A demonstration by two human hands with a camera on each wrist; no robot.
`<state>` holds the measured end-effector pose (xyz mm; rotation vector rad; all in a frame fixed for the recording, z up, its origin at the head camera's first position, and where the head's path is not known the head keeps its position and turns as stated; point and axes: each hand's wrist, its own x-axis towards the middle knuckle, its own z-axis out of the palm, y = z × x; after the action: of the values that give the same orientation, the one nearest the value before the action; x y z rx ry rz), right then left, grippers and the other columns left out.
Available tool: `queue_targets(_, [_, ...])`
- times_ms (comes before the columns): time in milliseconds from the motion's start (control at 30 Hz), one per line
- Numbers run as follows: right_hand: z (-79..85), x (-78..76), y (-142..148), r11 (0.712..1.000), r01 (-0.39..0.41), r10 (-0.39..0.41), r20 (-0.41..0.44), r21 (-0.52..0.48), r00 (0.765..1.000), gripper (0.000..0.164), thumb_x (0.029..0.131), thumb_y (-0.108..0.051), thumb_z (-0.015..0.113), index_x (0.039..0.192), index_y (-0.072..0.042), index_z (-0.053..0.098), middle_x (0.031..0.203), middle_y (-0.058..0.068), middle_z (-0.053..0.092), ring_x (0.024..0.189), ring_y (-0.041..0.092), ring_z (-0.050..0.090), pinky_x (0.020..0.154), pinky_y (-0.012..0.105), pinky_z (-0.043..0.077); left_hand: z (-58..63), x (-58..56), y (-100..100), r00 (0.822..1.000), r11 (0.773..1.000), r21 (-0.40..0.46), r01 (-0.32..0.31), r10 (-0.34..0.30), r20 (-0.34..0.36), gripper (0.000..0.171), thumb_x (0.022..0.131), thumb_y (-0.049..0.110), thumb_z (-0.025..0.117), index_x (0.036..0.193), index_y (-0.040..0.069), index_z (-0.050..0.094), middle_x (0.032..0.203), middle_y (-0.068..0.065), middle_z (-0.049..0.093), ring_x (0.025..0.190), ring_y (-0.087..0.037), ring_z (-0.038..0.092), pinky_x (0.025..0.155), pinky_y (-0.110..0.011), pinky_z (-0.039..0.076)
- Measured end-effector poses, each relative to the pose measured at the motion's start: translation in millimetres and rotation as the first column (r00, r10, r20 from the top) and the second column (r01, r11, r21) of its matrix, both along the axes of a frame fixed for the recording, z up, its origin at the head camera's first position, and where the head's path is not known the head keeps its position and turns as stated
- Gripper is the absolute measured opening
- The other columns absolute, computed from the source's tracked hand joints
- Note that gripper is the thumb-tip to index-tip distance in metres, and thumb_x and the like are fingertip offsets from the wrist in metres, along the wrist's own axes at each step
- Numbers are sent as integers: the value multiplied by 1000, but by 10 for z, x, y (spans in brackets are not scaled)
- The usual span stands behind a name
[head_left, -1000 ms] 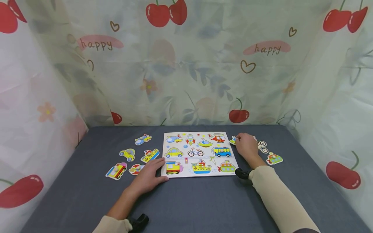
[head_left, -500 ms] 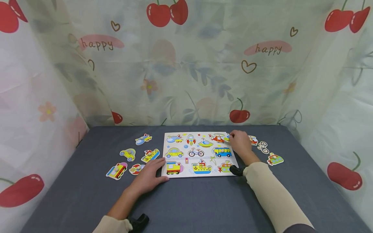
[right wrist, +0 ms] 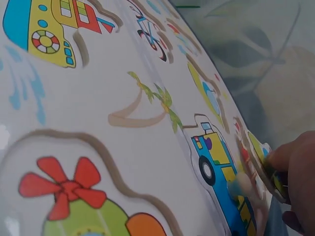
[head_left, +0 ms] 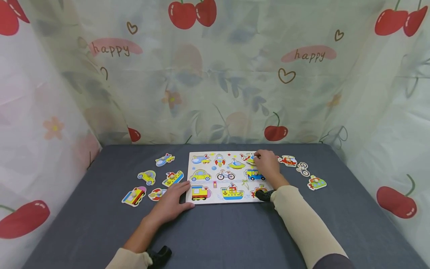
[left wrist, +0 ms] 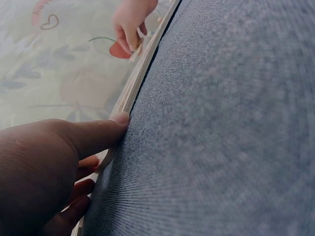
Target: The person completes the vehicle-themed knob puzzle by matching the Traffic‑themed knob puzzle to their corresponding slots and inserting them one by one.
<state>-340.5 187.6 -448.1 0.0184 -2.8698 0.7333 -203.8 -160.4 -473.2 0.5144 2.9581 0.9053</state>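
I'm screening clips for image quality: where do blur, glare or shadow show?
Head view: board clear, soft shadow on the table beside the right sleeve; left wrist view: left hand partly in shade, table soft; right wrist view: glare on the board at the picture's left edge, right hand and backdrop blurred.

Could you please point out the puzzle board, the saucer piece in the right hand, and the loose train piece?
Puzzle board (head_left: pixel 216 195): head view, bare white surface near its lower edge.
Saucer piece (right wrist: pixel 257 145): right wrist view, exposed yellow part of its face.
Train piece (head_left: pixel 133 197): head view, middle of its printed face.
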Motion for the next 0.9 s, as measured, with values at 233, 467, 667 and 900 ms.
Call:
queue_targets(233, [-27,18,-168,998,-19,18,-14,-65,1000,22,94,-16,61,111,-5,70,105,11,66,99,28,55,88,45,46,18,-5,2,1000,1000,-5,6,-6,-12,69,82,32,79,140,5,52,146,-7,47,136,-29,37,110,-46,31])
queue_targets(467, [-56,46,-324,992,-44,42,-19,-114,999,18,93,-16,64,107,-7,71,102,8,67,94,25,57,83,43,47,14,-5,-1,999,1000,5,30,-30,-40,68,82,30,79,138,2,53,145,-10,48,135,-32,39,110,-48,30])
queue_targets(667, [-102,47,-428,989,-44,41,-19,-143,999,16,91,-14,64,104,-8,71,99,5,68,91,22,60,82,40,48,13,10,4,1000,1000,4,17,-17,-19,69,82,31,79,140,3,52,146,-8,47,136,-30,38,111,-47,30])
queue_targets(900, [-128,36,-498,987,-37,35,-18,-155,999,14,89,-14,66,101,-9,72,96,5,67,91,21,58,84,40,47,7,6,1,1000,1000,2,15,-15,-23,69,82,31,79,140,4,52,146,-7,47,136,-30,38,110,-47,30])
